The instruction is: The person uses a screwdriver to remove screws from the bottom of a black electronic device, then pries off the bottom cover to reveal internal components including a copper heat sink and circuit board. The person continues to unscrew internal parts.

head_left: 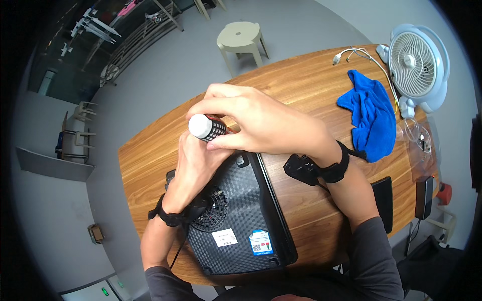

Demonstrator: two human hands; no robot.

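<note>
My right hand [256, 118] is closed round a short cylinder with a white round end and a black, white-patterned side, which looks like a small bottle [202, 127]. Just below it, my left hand [193, 160] is curled close against the bottle's lower part. What the left fingers hold is hidden behind the hands. Under both hands lies a black flat appliance [241, 200], underside up, with a textured surface, a round fan grille [213, 208], small feet and two stickers. Each wrist wears a black strap with a small dark device.
The wooden table [311, 215] carries a blue cloth [374, 115], a white fan [414, 62], a white cable [369, 54], a clear plastic bag [424, 145] and a dark flat device [382, 203] on the right. Beyond the far edge stands a cream stool [239, 37].
</note>
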